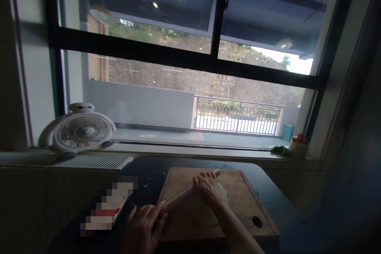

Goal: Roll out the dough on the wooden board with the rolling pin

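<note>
A slim wooden rolling pin (180, 199) lies slantwise over a wooden cutting board (190, 222). My right hand (205, 188) is curled over its far part, and the tip sticks out past the fingers. At the near end, my left hand (145, 222) has its fingers closed about the pin, by the board's left edge. A pale, flat piece of dough (222, 193) shows on the board beside my right hand, partly hidden by that hand and wrist.
The board rests on a dark table (145, 170) with white specks. A blurred-out flat object (110, 208) lies left. A white fan (86, 131) stands on the radiator cover (98, 162). Along the sill (190, 150) are a white pot (298, 147) and a green item (279, 151), below the window.
</note>
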The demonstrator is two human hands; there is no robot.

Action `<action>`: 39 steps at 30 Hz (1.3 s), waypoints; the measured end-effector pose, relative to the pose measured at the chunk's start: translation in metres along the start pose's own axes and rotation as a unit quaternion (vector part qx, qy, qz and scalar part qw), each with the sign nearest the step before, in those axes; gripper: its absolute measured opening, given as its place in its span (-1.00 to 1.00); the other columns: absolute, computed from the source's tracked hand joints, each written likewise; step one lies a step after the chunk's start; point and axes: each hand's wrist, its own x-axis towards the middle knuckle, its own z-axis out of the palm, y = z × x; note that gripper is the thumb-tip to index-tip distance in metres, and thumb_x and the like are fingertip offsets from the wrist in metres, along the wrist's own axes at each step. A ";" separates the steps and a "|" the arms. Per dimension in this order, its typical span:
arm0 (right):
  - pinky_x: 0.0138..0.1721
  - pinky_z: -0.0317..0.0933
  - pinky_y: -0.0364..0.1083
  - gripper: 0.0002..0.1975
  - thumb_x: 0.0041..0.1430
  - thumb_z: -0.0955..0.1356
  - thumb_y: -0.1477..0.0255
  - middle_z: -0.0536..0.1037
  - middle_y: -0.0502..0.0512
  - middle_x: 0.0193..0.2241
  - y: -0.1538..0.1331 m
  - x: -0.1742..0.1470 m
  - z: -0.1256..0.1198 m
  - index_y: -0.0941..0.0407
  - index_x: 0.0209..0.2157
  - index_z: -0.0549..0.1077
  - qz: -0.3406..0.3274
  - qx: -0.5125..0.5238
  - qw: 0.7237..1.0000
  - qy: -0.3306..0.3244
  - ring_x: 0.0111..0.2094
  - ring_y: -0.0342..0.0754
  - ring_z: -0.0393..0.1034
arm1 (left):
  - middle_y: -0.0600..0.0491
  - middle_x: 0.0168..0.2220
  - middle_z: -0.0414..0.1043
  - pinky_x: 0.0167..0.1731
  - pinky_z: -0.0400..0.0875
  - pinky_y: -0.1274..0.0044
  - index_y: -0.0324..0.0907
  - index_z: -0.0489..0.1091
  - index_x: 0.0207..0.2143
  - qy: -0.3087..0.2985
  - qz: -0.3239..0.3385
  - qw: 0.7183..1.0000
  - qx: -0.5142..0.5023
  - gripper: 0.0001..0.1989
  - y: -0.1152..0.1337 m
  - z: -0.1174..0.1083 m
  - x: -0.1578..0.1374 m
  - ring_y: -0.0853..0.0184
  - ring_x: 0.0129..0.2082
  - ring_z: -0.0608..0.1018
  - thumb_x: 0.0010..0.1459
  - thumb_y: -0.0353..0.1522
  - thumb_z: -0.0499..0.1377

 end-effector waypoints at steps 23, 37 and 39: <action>0.00 0.01 0.06 -0.47 0.29 -0.02 0.19 0.49 0.13 -0.20 0.055 0.010 0.005 0.04 -0.28 0.49 0.107 -0.025 0.992 0.055 -0.09 0.05 0.27 | 0.03 -0.15 0.47 0.12 -0.06 0.18 -0.09 0.42 -0.24 -0.132 -0.010 0.991 -0.004 -0.59 0.046 0.046 0.127 0.22 -0.05 0.40 0.27 -0.22 -0.20; 0.17 -0.22 0.08 -0.52 0.30 -0.02 0.21 0.31 0.09 0.08 0.059 -0.015 0.005 0.03 0.03 0.32 0.073 -0.014 0.996 0.049 0.18 0.03 -0.01 | -0.06 0.25 0.04 0.18 -0.25 0.13 -0.20 0.04 0.23 -0.252 0.002 0.968 0.010 -0.35 0.031 0.038 0.113 0.12 0.26 0.03 0.20 -0.05 -0.21; 0.13 -0.17 0.13 -0.49 0.30 -0.03 0.20 0.36 0.13 0.02 0.062 0.005 0.002 0.04 -0.08 0.41 0.087 -0.015 0.996 0.033 0.14 0.08 0.05 | -0.07 0.24 0.05 0.18 -0.22 0.13 -0.20 0.07 0.21 -0.267 -0.007 0.964 0.019 -0.33 0.034 0.044 0.130 0.11 0.25 0.03 0.19 -0.01 -0.24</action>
